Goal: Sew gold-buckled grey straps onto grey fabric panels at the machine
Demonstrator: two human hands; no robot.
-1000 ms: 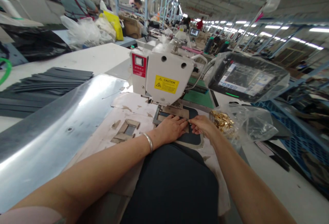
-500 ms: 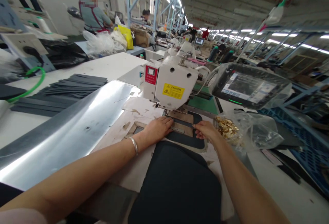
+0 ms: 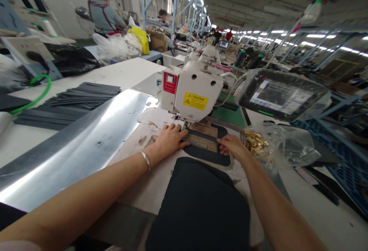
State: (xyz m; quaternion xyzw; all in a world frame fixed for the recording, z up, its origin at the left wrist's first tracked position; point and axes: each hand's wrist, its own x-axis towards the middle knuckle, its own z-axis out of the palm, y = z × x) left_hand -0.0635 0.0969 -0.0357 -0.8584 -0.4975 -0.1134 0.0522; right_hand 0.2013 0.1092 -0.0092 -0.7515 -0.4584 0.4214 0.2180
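A narrow dark strip (image 3: 202, 136) lies across the brown clamp plate (image 3: 204, 129) under the head of a white sewing machine (image 3: 198, 93). My right hand (image 3: 230, 145) pinches the strip's right end. At its left end rests my left hand (image 3: 169, 137), fingers spread and thumb apart, the index fingertip touching the strip. A dark panel with rounded corners (image 3: 222, 159) lies beneath the clamp plate. Closer to me is a larger dark panel (image 3: 201, 205), on the pale work sheet (image 3: 138, 193).
A stack of dark strips (image 3: 86, 95) lies left, beyond a shiny metal sheet (image 3: 94, 143). Gold-coloured metal pieces (image 3: 254, 141) sit in a clear bag at right, below a control screen (image 3: 281, 93). A co-worker (image 3: 103, 15) sits at the far left.
My left hand has slid left off the clamp plate towards the strip's left end, its fingers spreading. More of the strip shows now. My right hand keeps its pinch.
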